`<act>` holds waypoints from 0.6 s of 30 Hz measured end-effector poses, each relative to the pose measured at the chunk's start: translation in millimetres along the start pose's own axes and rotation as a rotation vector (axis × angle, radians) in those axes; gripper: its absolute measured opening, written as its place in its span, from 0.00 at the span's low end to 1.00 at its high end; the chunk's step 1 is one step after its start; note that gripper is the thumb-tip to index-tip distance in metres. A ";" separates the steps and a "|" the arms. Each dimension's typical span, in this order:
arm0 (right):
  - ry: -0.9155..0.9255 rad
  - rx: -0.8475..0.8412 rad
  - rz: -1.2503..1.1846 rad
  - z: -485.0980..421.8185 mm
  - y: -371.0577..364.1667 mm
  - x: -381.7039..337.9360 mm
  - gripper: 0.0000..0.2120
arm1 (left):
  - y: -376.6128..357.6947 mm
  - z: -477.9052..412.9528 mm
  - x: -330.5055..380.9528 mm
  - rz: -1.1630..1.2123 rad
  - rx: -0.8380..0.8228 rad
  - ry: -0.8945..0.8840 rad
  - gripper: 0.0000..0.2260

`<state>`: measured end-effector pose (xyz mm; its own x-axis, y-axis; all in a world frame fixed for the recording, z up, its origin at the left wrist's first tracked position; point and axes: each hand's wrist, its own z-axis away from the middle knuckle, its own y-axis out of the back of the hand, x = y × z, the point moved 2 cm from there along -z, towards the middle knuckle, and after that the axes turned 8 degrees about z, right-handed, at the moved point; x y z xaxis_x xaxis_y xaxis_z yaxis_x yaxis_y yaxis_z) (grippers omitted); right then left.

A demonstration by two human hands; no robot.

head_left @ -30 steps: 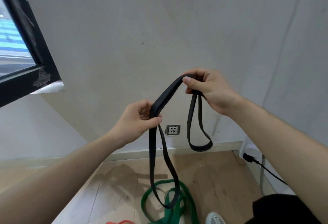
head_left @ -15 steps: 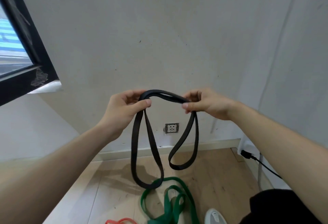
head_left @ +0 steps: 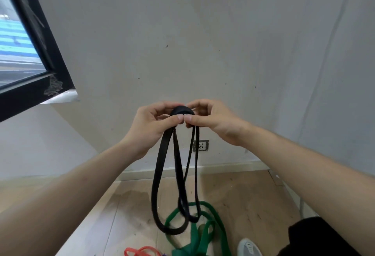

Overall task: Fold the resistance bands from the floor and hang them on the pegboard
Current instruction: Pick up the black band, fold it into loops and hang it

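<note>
Closest to me, two bare forearms reach in from the lower corners and meet at the middle of the frame. The left hand (head_left: 150, 126) and the right hand (head_left: 215, 121) sit thumb tip to thumb tip, each with fingers curled and thumb pressed down, pinching the gathered top of the black band (head_left: 156, 174) between them. The bunched rubber shows as a dark hump just above the thumbs. From that grip the black band hangs in two long narrow loops, the left one wider and lower, the right one thinner, and they cross near their bottoms. At the lower right edge there is a dark trouser leg (head_left: 316, 237), and beside it the toe of a grey shoe (head_left: 248, 246). On the pale wooden floor (head_left: 243, 195) below the hanging loops lies a tangled green band (head_left: 203, 239), and a red band (head_left: 140, 251) peeks in at the bottom edge, left of the green one. Further back, a skirting board (head_left: 233, 165) runs along the foot of the grey wall (head_left: 203, 42), with a wall socket (head_left: 200, 145) just above it, partly behind the right loop; any marking on it is too small to read. A black window frame (head_left: 40, 38) fills the upper left.
</note>
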<state>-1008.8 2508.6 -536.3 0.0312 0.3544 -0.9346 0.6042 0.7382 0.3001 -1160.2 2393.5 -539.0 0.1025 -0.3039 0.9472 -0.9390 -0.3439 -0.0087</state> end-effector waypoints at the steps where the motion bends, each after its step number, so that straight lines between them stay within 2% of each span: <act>1: 0.009 0.028 0.018 -0.5 -1.2 -0.2 0.09 | 0.7 0.2 -0.4 -0.013 -0.006 -0.006 0.11; 9: 0.094 0.112 0.062 1.6 -1.3 -18.9 0.06 | -4.5 4.1 -9.6 -0.068 -0.040 0.056 0.12; 18: 0.157 0.345 -0.043 1.9 35.7 -38.3 0.07 | -5.7 6.7 -13.1 -0.066 -0.084 0.125 0.08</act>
<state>-986.9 2520.3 -490.1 -0.1067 0.4309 -0.8961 0.8357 0.5271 0.1540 -1153.9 2393.5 -553.4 0.1280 -0.1690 0.9773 -0.9562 -0.2826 0.0764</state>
